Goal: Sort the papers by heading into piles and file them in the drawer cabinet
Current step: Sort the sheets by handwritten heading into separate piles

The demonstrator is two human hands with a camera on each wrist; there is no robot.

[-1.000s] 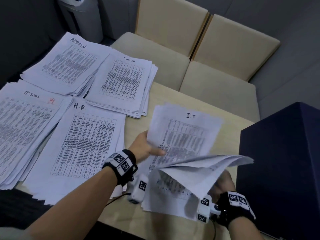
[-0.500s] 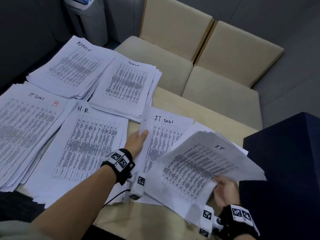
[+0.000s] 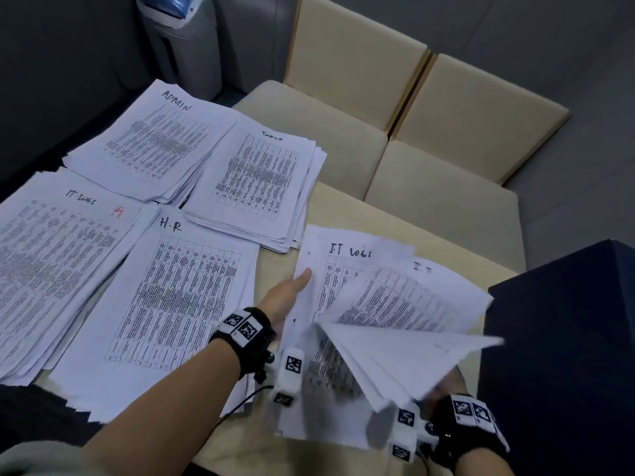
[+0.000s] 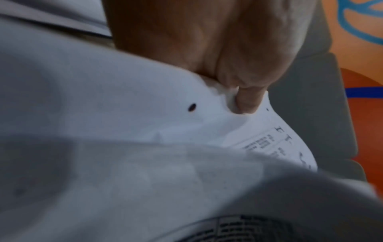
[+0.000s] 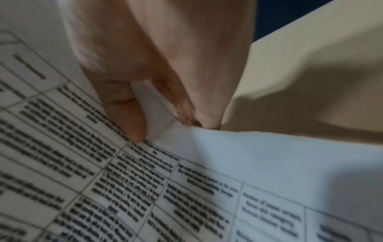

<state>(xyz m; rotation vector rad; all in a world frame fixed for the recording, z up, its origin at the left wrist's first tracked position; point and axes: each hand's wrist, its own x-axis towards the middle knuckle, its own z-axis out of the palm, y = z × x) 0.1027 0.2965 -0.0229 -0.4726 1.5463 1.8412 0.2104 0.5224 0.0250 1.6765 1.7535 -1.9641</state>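
Four sorted piles lie on the table: ADMIN [image 3: 154,139], Task list [image 3: 264,187], IT LOGS [image 3: 51,262] and H-R [image 3: 171,297]. To their right lies the unsorted stack, topped by a sheet headed IT LOGS [image 3: 343,266]. My left hand [image 3: 292,293] pinches that sheet's left edge, thumb on top [image 4: 246,101]. My right hand [image 3: 450,389] pinches the near corner [image 5: 153,114] of a lifted bundle of sheets [image 3: 395,355]. The bundle is bent over and blurred. Under it a sheet headed IT [image 3: 412,297] shows.
A dark blue cabinet [image 3: 567,338] stands right beside the stack. Two beige chairs [image 3: 412,132] sit past the table's far edge [image 3: 343,207], and a grey bin [image 3: 182,39] stands at the back left. The piles cover the table's left half.
The IT sheet that my left hand held up went over to the right hand's bundle. This uncovered the IT LOGS sheet, and my left hand took its edge. The bundle has bent upward again.
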